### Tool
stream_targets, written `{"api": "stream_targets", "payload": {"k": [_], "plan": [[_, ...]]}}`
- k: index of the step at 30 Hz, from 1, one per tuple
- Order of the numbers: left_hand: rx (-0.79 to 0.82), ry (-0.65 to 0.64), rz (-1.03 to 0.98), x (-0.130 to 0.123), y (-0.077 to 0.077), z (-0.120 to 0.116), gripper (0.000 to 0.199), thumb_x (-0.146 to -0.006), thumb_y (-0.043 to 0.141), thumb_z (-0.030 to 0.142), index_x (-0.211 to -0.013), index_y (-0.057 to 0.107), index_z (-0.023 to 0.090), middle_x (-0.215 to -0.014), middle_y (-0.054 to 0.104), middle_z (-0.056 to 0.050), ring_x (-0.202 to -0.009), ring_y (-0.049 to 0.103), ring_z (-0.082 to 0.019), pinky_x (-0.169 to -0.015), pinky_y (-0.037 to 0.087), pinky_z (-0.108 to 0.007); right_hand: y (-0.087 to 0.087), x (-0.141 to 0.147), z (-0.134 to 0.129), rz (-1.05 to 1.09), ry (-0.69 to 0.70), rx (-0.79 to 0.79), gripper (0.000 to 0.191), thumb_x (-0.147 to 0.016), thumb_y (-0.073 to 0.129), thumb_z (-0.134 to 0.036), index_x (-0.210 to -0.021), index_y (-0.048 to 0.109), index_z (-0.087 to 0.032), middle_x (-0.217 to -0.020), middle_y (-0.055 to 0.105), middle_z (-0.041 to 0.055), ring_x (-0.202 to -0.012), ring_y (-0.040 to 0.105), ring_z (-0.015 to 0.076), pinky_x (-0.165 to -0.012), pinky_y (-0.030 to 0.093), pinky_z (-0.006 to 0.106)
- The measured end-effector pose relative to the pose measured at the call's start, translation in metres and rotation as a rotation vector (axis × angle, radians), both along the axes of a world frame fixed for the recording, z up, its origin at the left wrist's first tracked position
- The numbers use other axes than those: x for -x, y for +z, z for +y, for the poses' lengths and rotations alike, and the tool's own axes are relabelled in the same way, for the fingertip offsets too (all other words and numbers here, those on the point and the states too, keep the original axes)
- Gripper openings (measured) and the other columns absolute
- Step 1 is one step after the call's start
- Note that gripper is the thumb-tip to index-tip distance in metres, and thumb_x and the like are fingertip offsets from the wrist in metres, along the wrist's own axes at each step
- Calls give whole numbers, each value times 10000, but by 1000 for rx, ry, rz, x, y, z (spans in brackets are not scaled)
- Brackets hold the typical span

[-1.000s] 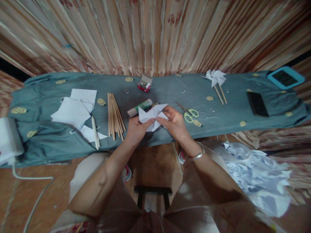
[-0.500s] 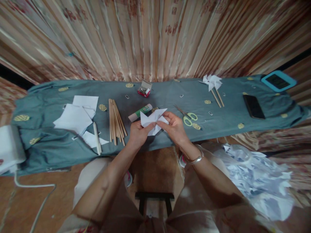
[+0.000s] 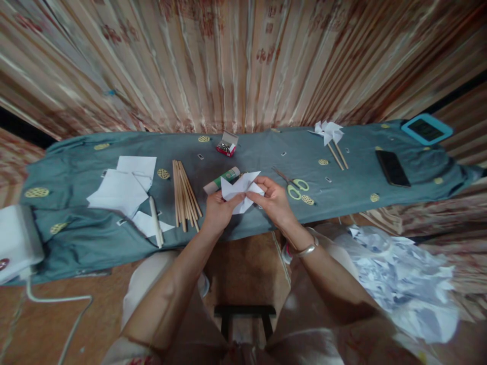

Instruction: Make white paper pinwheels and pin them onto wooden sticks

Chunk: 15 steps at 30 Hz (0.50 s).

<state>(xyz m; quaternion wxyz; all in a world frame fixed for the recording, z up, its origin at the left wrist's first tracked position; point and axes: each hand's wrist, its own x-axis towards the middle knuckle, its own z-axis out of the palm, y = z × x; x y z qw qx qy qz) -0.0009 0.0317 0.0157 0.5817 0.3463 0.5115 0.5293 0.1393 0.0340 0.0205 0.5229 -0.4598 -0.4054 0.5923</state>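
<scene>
Between my hands is a white paper pinwheel [image 3: 241,185], its corners folded toward the middle and its points sticking outward. My left hand [image 3: 219,210] is closed on its left side, thumb pressed near the centre. From the right, my right hand [image 3: 274,200] pinches the paper, its thumb also near the centre. Just behind the left hand lies a green and pale glue stick [image 3: 221,180]. Right of my right hand are scissors [image 3: 294,186] with light green handles. A bundle of wooden sticks [image 3: 185,197] rests left of my left hand.
White paper sheets [image 3: 116,191] and a white pen [image 3: 155,223] lie at left, near a white box [image 3: 19,243] with a cable. Behind are a small red box of pins [image 3: 227,144] and finished pinwheels [image 3: 329,133]. A phone [image 3: 393,168], blue-framed device [image 3: 427,129] and bag of paper scraps [image 3: 407,284] are right.
The view has shifted slightly. Both hands keep their hold on the paper pinwheel, with hardly any change in the fingers.
</scene>
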Motion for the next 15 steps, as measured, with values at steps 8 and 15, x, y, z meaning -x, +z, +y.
{"api": "stream_targets", "payload": {"k": [8,15], "plan": [[5,22,5,-3,-3,-1,298,-510,851,334,-717,763,139,-692,733,-31,-604,608,-151,-596,472,-256,4,0,0,-1,-34,22,462,-530,884,-371,-904,657,-225,-792,756,-25,-664,657,133,-661,544,265],[-1,9,31,-3,-2,-1,282,-534,853,329,-723,762,140,-684,721,-23,-610,606,-152,-601,467,-254,3,-3,-2,-33,-23,19,440,-554,865,-349,-918,652,-223,-834,761,-8,-703,674,158,-712,558,309]]}}
